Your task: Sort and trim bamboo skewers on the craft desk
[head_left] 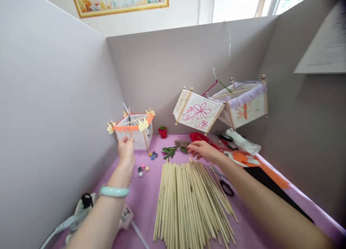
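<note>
At the left, my left hand [125, 148] reaches to the front of a small paper lantern [139, 139] with an orange rim and yellow cut-out shapes; its fingers are bent together at the lantern's panel, and whatever they hold is too small to make out. My right hand [201, 149] hovers at the far end of a wide row of thin wooden sticks [186, 202], its fingers apart and nothing seen in them. Beside its fingertips lies a sprig of green leaves [173, 151]. Black-handled scissors [226, 187] lie right of the sticks, partly behind my right forearm.
Two larger paper lanterns, one with a pink flower [200, 111] and one with a purple rim [247, 101], are at the back right. Small coloured beads [141, 169], a red pot [162, 132], a black sheet [270, 186] and a power strip [125, 216] surround the sticks. Grey panels enclose the table.
</note>
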`<state>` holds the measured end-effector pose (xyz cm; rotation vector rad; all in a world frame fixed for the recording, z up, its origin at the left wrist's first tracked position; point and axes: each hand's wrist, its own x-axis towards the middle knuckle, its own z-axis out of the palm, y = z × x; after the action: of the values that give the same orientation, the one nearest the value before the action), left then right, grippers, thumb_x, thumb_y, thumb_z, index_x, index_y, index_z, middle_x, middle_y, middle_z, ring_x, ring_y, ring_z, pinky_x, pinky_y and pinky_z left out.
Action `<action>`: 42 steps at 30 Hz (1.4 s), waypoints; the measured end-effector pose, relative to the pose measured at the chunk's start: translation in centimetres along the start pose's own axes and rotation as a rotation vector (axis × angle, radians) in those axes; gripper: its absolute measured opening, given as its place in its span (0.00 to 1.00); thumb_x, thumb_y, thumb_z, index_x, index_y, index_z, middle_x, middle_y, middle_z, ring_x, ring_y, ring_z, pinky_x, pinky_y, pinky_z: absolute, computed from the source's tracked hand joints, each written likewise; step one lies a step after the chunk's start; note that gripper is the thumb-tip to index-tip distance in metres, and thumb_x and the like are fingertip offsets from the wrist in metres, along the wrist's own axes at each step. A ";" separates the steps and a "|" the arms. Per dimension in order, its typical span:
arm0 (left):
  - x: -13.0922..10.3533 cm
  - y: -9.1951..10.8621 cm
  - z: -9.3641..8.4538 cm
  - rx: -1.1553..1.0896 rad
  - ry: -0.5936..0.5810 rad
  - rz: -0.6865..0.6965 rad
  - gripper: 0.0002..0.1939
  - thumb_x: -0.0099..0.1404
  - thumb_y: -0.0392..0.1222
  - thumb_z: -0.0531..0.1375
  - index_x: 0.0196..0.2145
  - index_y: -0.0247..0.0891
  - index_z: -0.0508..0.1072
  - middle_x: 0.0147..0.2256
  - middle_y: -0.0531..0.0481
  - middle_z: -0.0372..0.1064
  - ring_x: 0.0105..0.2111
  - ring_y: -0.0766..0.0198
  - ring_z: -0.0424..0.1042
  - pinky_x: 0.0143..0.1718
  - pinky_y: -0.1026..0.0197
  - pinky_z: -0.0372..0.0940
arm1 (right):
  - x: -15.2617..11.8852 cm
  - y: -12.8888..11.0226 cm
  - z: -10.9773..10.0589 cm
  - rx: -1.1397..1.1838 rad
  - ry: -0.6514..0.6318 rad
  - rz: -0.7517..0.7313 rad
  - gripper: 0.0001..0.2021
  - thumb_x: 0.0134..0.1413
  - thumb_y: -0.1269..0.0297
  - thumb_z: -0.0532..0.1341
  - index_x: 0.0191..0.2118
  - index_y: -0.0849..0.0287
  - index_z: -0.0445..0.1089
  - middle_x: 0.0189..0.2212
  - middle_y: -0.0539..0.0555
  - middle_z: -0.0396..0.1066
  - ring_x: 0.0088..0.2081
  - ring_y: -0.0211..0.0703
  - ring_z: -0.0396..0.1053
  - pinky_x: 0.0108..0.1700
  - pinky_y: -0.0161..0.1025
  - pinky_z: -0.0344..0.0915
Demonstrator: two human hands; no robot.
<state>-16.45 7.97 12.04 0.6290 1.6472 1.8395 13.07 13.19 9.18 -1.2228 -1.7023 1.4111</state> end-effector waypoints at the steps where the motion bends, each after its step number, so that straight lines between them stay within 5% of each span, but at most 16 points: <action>1: -1.8 0.0 0.4 0.017 -0.074 -0.017 0.14 0.54 0.35 0.59 0.40 0.38 0.69 0.42 0.47 0.70 0.48 0.57 0.66 0.49 0.57 0.60 | -1.9 0.6 -0.9 -0.025 0.011 -0.007 0.12 0.52 0.58 0.59 0.35 0.64 0.69 0.33 0.57 0.72 0.26 0.34 0.66 0.22 0.29 0.61; 6: -10.0 -3.4 0.5 0.368 -0.538 -0.012 0.16 0.47 0.40 0.66 0.36 0.37 0.73 0.45 0.41 0.70 0.50 0.49 0.65 0.54 0.48 0.54 | -11.1 3.6 -1.3 -0.348 0.022 -0.003 0.12 0.54 0.59 0.54 0.36 0.61 0.70 0.34 0.56 0.72 0.31 0.40 0.69 0.28 0.34 0.63; 12: -14.4 -9.4 -1.2 0.766 -0.514 0.224 0.25 0.47 0.43 0.66 0.42 0.33 0.68 0.52 0.32 0.62 0.57 0.39 0.55 0.58 0.45 0.46 | -16.6 5.3 2.4 -0.897 0.174 -0.099 0.13 0.56 0.64 0.52 0.43 0.60 0.70 0.42 0.59 0.70 0.45 0.47 0.67 0.44 0.38 0.60; 18: -16.8 -9.5 -0.1 0.867 -0.493 0.491 0.19 0.52 0.43 0.62 0.42 0.35 0.69 0.51 0.34 0.63 0.56 0.40 0.56 0.57 0.43 0.47 | -15.1 6.5 0.9 -1.094 0.297 0.092 0.13 0.57 0.63 0.53 0.42 0.64 0.69 0.43 0.63 0.70 0.43 0.51 0.69 0.40 0.40 0.62; 22: -19.4 -8.9 3.5 0.818 -0.859 0.688 0.12 0.60 0.42 0.56 0.42 0.39 0.72 0.45 0.40 0.69 0.49 0.48 0.65 0.53 0.48 0.55 | -14.0 7.2 -0.2 -1.083 0.283 0.127 0.12 0.55 0.66 0.54 0.42 0.63 0.68 0.41 0.63 0.71 0.42 0.52 0.70 0.38 0.39 0.62; 25: -21.3 -9.2 6.4 0.870 -1.161 0.844 0.13 0.61 0.40 0.55 0.44 0.41 0.72 0.46 0.43 0.69 0.52 0.51 0.62 0.56 0.48 0.53 | -13.6 7.3 -0.8 -1.034 0.265 0.184 0.11 0.54 0.67 0.54 0.42 0.62 0.68 0.39 0.63 0.73 0.41 0.51 0.71 0.37 0.39 0.61; 27: -22.0 -9.6 7.4 0.964 -1.263 0.921 0.14 0.61 0.39 0.55 0.45 0.42 0.71 0.47 0.44 0.69 0.54 0.51 0.60 0.57 0.45 0.49 | -13.5 7.4 -1.3 -0.991 0.247 0.169 0.10 0.53 0.67 0.55 0.41 0.61 0.68 0.38 0.61 0.73 0.40 0.50 0.71 0.36 0.38 0.60; 33: -21.3 -10.6 7.1 1.142 -1.241 0.999 0.14 0.62 0.41 0.56 0.45 0.42 0.71 0.48 0.43 0.68 0.55 0.51 0.60 0.59 0.41 0.44 | -13.2 8.3 -1.8 -0.975 0.258 0.024 0.09 0.56 0.66 0.53 0.37 0.58 0.70 0.37 0.57 0.73 0.40 0.47 0.70 0.36 0.36 0.59; 42: -20.0 -10.0 6.0 1.120 -1.212 0.917 0.11 0.62 0.40 0.55 0.42 0.42 0.73 0.45 0.44 0.71 0.53 0.50 0.61 0.57 0.38 0.47 | -11.3 6.5 0.2 -1.083 0.220 0.221 0.21 0.50 0.52 0.60 0.42 0.66 0.70 0.39 0.67 0.72 0.41 0.56 0.71 0.40 0.43 0.63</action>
<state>3.14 -1.03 3.56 2.5926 1.3230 0.2950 19.09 2.89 4.07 -2.0593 -2.2690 0.3198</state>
